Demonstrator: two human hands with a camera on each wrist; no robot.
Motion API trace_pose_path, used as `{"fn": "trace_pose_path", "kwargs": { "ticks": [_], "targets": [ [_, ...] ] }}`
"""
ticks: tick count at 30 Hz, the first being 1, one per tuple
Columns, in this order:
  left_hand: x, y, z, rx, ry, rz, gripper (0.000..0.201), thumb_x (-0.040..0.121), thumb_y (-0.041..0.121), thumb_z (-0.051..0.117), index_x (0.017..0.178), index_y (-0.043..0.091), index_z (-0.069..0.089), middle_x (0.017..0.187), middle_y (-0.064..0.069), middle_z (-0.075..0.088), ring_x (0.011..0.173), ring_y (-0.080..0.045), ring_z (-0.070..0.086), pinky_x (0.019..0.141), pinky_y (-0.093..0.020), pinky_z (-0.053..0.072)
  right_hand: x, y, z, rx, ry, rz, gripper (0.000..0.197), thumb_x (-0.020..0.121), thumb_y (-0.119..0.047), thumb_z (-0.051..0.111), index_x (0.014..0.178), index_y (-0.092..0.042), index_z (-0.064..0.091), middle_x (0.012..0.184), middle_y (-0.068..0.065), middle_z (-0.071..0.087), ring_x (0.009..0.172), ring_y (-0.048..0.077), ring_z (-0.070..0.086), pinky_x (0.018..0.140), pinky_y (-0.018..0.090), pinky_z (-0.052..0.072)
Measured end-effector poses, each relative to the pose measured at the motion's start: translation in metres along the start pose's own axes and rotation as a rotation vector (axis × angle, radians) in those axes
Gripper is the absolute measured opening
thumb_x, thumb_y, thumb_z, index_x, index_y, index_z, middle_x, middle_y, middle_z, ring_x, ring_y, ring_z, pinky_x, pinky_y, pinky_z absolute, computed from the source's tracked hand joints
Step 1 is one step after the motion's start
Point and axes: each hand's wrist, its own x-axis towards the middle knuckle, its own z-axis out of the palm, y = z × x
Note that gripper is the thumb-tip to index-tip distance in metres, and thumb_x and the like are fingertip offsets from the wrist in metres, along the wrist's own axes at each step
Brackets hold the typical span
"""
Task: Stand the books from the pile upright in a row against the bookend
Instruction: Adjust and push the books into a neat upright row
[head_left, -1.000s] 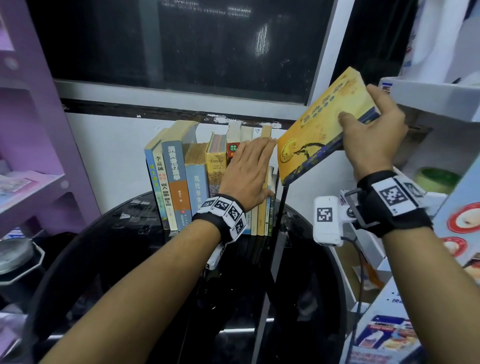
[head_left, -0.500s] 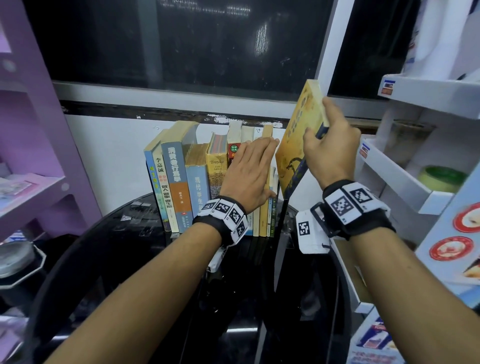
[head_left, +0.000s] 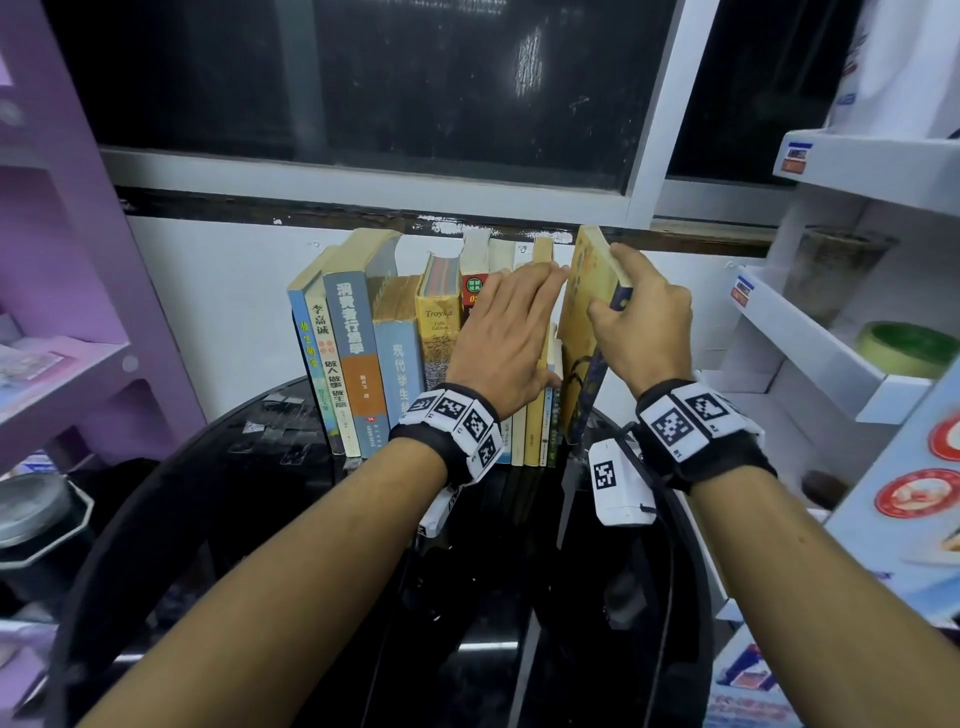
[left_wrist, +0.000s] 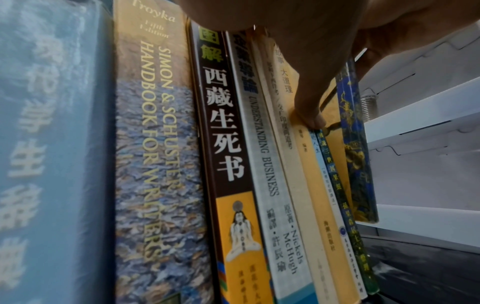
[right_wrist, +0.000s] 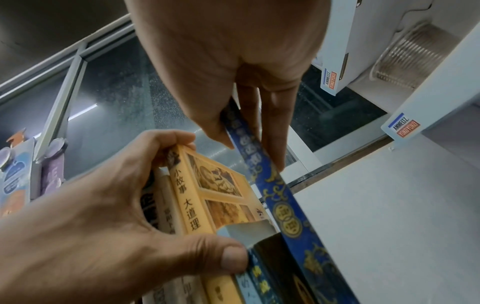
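A row of upright books (head_left: 395, 353) stands on the black round table (head_left: 260, 493) against the wall. My left hand (head_left: 540, 327) lies flat on the spines at the row's right end, its fingertips reaching over a yellow book's top (right_wrist: 187, 156) and its thumb (left_wrist: 309, 102) pressing the thin spines. My right hand (head_left: 610, 291) pinches the top of a yellow book with a blue spine (head_left: 584, 332), nearly upright at the row's right end. In the left wrist view that blue spine (left_wrist: 355, 164) ends higher than its neighbours. I cannot make out the bookend.
A white shelf unit (head_left: 810, 343) stands close on the right, holding a green roll (head_left: 904, 348). A purple shelf (head_left: 67, 322) is on the left, with a grey-lidded container (head_left: 31, 514) below it. The wall and a dark window are right behind the row.
My right hand has swung the yellow book from a high tilt on the right to nearly upright, moving it left and down against the row's end. My left hand has stayed on the spines.
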Motion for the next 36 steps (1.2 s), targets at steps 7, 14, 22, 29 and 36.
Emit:
{"fn": "trace_pose_path", "kwargs": {
  "ticks": [7,14,22,29,36],
  "targets": [
    [0.001,0.0,0.0,-0.003,-0.01,-0.006,0.117,0.057,0.06,0.079,0.147,0.007,0.027,0.144,-0.009,0.038,0.135,-0.025,0.034,0.116,-0.037,0.009,-0.004,0.008,0.011,0.023,-0.02,-0.03,0.049,0.089,-0.013,0.06,0.137,-0.019,0.054,0.109,0.015,0.069,0.092,0.026,0.064,0.085,0.031,0.05],
    [0.001,0.001,0.002,0.002,0.001,0.003,0.117,0.056,0.06,0.079,0.146,0.006,0.028,0.143,-0.009,0.039,0.134,-0.025,0.035,0.116,-0.038,0.011,-0.004,0.017,0.017,0.031,-0.093,-0.041,0.05,0.087,-0.012,0.064,0.136,-0.017,0.055,0.112,0.015,0.069,0.091,0.025,0.065,0.089,0.034,0.051],
    [0.002,-0.001,0.002,0.01,-0.008,0.022,0.117,0.058,0.059,0.078,0.148,0.005,0.026,0.144,-0.01,0.039,0.133,-0.026,0.037,0.116,-0.04,0.018,0.0,0.015,0.014,-0.047,-0.252,0.031,0.05,0.095,-0.017,0.047,0.145,-0.022,0.043,0.101,0.012,0.065,0.101,0.023,0.05,0.098,0.037,0.043],
    [0.007,-0.004,-0.002,0.063,-0.019,0.046,0.12,0.056,0.068,0.074,0.147,0.004,0.028,0.144,-0.012,0.041,0.133,-0.027,0.038,0.115,-0.039,0.019,0.003,0.021,0.017,-0.115,-0.329,0.074,0.052,0.097,-0.017,0.041,0.148,-0.025,0.035,0.118,0.022,0.059,0.122,0.039,0.043,0.1,0.05,0.046],
    [0.011,-0.005,-0.002,0.11,-0.032,0.041,0.117,0.056,0.07,0.073,0.144,0.004,0.032,0.142,-0.011,0.044,0.135,-0.026,0.039,0.118,-0.043,0.008,0.009,0.019,0.022,-0.142,-0.404,0.056,0.045,0.095,-0.019,0.04,0.14,-0.023,0.039,0.114,0.023,0.059,0.114,0.044,0.05,0.093,0.056,0.05]
  ]
}}
